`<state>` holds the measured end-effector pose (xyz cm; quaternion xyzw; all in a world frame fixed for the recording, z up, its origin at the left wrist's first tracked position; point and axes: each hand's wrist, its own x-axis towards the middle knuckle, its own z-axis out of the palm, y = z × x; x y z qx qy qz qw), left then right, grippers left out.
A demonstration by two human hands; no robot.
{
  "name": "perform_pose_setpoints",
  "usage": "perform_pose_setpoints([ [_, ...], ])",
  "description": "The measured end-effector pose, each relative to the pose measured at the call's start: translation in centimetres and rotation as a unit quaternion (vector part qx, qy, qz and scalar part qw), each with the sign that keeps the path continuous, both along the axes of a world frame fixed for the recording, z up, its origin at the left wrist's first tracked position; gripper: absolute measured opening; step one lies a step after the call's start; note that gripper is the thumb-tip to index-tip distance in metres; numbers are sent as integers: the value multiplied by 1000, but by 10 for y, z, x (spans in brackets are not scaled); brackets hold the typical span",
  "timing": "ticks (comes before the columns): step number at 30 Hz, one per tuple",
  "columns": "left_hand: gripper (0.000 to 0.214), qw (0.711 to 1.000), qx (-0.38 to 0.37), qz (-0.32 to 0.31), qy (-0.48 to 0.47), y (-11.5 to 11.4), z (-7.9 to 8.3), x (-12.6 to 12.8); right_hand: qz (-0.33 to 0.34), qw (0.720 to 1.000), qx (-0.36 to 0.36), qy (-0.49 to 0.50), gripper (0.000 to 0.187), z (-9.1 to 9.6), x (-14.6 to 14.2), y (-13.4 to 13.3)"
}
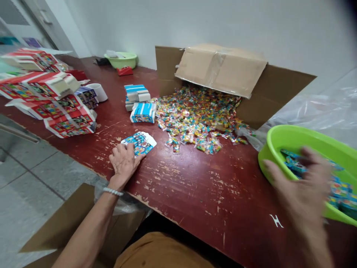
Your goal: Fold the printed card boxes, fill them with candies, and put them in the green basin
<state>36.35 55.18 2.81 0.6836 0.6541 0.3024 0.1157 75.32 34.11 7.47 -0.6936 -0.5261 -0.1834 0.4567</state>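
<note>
My left hand [122, 162], with a beaded bracelet at the wrist, lies at the near side of several flat blue printed cartons [142, 144] on the table. Its thumb and fingers grip their near corner. My right hand [306, 182] is over the near rim of a lime-green basin [304, 132], smeared by motion. Its fingers are apart with nothing visible in them. Inside the basin lie blue printed packs [341, 190]. Small clear packets of colourful candy [195, 115] spill from a cardboard box [220, 69] tipped on its side.
Strapped bundles of blue cartons [143, 112] stand left of the candy. Red carton bundles [69, 121] are stacked at the far left, near a white tape roll [97, 92]. Behind are a red dispenser [124, 70] and a pale green basin [122, 61]. A white paper scrap [276, 221] lies front right.
</note>
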Motion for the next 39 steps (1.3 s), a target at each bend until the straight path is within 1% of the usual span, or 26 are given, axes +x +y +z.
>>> perform_pose_setpoints([
  [1, 35, 998, -15, -3, -59, -3, 4, 3, -19, 999, 21, 41, 74, -5, -31, 14],
  [2, 32, 992, -34, -8, -117, -7, 7, 6, 43, 991, -24, 121, 65, -11, -63, 28],
  [3, 31, 985, -54, -17, -161, -13, 9, 10, 113, 971, -71, 199, 61, -18, -94, 44],
  [4, 33, 977, -76, -31, -196, -22, 10, 14, 172, 937, -110, 282, 62, -24, -122, 58],
  [6, 39, 944, -144, -65, -289, -44, 12, 23, 254, 847, -162, 439, 62, -36, -165, 81],
  [7, 41, 906, -200, -86, -362, -57, 12, 26, 293, 802, -169, 492, 55, -40, -178, 88],
  [8, 42, 862, -261, -109, -421, -69, 13, 29, 317, 770, -168, 527, 47, -43, -187, 93],
  [9, 39, 813, -325, -141, -463, -81, 15, 32, 335, 749, -164, 547, 38, -44, -191, 95],
  [11, 40, 711, -439, -218, -505, -97, 19, 35, 361, 729, -168, 556, 27, -40, -191, 94],
  [13, 48, 621, -513, -297, -512, -105, 23, 36, 393, 714, -199, 544, 25, -31, -187, 89],
  [14, 49, 590, -532, -326, -513, -105, 24, 36, 413, 706, -217, 532, 25, -27, -186, 85],
  [15, 48, 574, -541, -345, -510, -105, 24, 36, 432, 700, -232, 519, 25, -23, -184, 83],
  [17, 43, 577, -537, -362, -498, -104, 23, 36, 454, 698, -243, 498, 27, -19, -183, 78],
  [19, 40, 603, -519, -358, -489, -104, 20, 37, 456, 708, -230, 488, 37, -20, -183, 75],
  [20, 39, 613, -510, -354, -489, -105, 19, 38, 450, 719, -220, 482, 45, -21, -183, 73],
  [22, 39, 622, -495, -337, -503, -108, 18, 39, 422, 759, -197, 455, 58, -23, -182, 71],
  [24, 39, 631, -482, -304, -526, -111, 19, 42, 388, 804, -178, 413, 62, -23, -181, 67],
  [26, 40, 646, -468, -276, -537, -112, 21, 45, 368, 826, -168, 392, 61, -22, -180, 64],
  [27, 41, 660, -458, -262, -535, -113, 23, 47, 365, 826, -166, 396, 60, -21, -180, 63],
  [29, 40, 693, -440, -238, -519, -113, 25, 50, 365, 808, -162, 433, 61, -22, -181, 62],
  [31, 39, 720, -425, -213, -505, -113, 26, 53, 384, 759, -183, 493, 52, -24, -185, 63],
  [33, 39, 732, -420, -203, -497, -113, 26, 55, 400, 696, -225, 552, 36, -26, -188, 65],
  [34, 38, 736, -413, -205, -495, -112, 25, 55, 397, 680, -235, 570, 31, -27, -189, 67],
  [35, 37, 743, -402, -208, -492, -112, 24, 56, 386, 682, -232, 576, 29, -27, -189, 68],
  [38, 33, 776, -338, -211, -488, -110, 22, 58, 333, 750, -177, 544, 25, -25, -185, 72],
  [39, 38, 785, -314, -204, -493, -110, 22, 59, 325, 763, -169, 533, 25, -24, -183, 73],
])
